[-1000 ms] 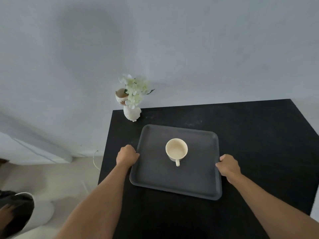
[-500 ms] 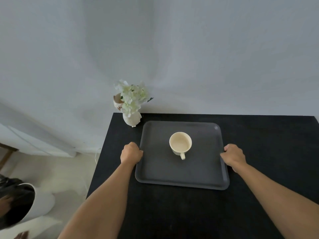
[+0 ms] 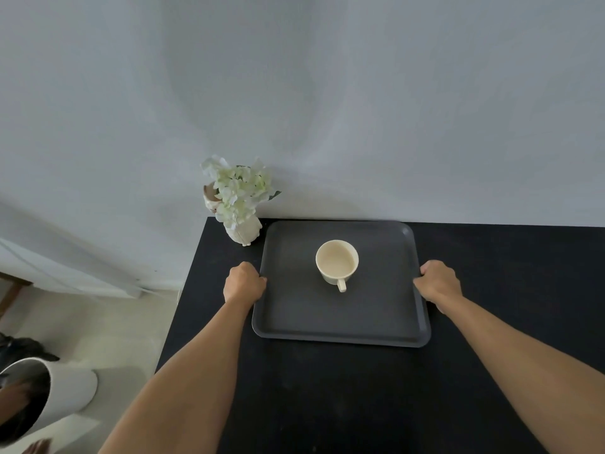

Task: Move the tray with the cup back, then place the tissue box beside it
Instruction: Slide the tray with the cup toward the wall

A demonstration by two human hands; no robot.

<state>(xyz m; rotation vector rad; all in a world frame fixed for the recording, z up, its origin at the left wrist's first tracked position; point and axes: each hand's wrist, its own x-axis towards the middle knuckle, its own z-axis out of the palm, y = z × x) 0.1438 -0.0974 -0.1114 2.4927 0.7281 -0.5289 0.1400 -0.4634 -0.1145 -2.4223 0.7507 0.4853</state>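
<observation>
Left hand (image 3: 244, 281) and right hand (image 3: 438, 281) grip one tray (image 3: 294, 309) carrying one cup (image 3: 337, 262).

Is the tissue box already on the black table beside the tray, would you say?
No, the table holds only the tray with the cup and a flower vase.

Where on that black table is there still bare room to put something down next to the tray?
The widest bare patch lies right of the tray, beyond the right hand, running to the table's right side. The near strip between the tray's front rim and the person is bare too. The far left corner is crowded: the flower vase stands close beside the tray, with the left hand just below it.
</observation>
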